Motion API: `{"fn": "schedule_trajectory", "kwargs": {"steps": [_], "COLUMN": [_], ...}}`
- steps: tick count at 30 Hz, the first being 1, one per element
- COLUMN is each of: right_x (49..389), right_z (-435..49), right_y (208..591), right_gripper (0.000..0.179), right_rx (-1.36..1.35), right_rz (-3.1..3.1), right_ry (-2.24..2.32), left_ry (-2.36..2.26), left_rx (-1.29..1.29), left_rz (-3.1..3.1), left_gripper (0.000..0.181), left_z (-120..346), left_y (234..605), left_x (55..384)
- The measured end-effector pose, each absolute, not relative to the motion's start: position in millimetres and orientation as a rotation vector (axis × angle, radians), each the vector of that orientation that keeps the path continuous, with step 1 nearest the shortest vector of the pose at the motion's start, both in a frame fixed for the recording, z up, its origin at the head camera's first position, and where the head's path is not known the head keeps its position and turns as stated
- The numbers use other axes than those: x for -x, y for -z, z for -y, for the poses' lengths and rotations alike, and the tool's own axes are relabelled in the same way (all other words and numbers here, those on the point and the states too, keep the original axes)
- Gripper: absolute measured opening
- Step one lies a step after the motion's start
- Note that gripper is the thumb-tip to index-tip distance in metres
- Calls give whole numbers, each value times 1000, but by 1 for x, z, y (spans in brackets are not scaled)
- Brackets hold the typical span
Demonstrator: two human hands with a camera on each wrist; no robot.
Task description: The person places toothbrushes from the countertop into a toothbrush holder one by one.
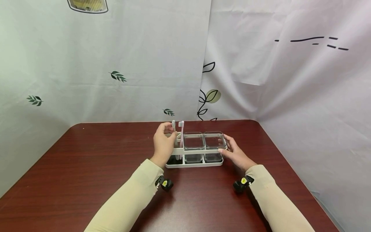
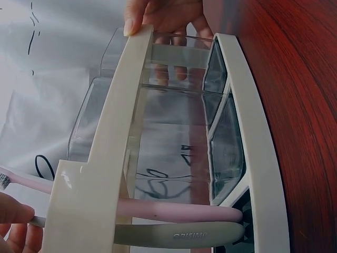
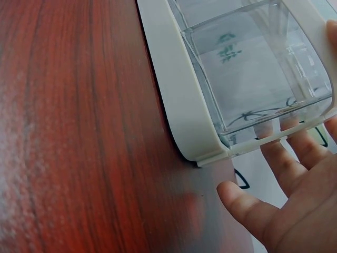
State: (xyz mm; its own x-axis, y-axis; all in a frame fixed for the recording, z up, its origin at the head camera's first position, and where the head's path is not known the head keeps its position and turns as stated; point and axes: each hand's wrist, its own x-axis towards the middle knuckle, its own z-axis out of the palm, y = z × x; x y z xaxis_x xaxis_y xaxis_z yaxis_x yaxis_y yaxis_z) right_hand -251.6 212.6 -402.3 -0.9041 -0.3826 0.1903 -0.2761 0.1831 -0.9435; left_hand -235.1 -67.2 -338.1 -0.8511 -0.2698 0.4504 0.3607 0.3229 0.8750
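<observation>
A white toothbrush rack (image 1: 200, 165) stands on the table with two clear cups, left cup (image 1: 193, 141) and right cup (image 1: 214, 141), side by side in its right compartments. In its left compartment are a pink toothbrush (image 2: 168, 210) and a grey-green toothbrush (image 2: 168, 235), heads up. My left hand (image 1: 163, 141) pinches the grey-green one near its neck, above the upper rail. At the rack's right end, my right hand (image 1: 236, 155) grips the upper rail, thumb in front and fingers behind. In the right wrist view, part of that thumb is cut off.
The dark red wooden table (image 1: 87, 167) reaches back to a pale printed curtain (image 1: 145, 64). A second stretch of curtain (image 1: 313, 106) hangs along the right side. Each wrist carries a small black camera, left camera (image 1: 166, 185) and right camera (image 1: 239, 186).
</observation>
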Motion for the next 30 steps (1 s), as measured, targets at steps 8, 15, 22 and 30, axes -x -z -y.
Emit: {"fn": "schedule_trajectory", "kwargs": {"steps": [8,15,22,30], "right_x": [252,251,250,252], "right_z": [-211,-212,-211,-211], "right_y": [403,402,402,404], "right_gripper": [67,67,68,67], "right_rx": [620,612,621,615], "right_rz": [-2311,-2305,-2322,-2318], "right_ry": [1884,1890,1876,1881], "left_ry": [1587,1602,1657,1897], "left_rx": [42,68,132,84], "left_rz": [2052,2026,2016,1953], "left_gripper": [27,27,32,35], "left_z": [68,70,80,102], "left_y": [339,340,340,333], "left_x": [235,236,233,230]}}
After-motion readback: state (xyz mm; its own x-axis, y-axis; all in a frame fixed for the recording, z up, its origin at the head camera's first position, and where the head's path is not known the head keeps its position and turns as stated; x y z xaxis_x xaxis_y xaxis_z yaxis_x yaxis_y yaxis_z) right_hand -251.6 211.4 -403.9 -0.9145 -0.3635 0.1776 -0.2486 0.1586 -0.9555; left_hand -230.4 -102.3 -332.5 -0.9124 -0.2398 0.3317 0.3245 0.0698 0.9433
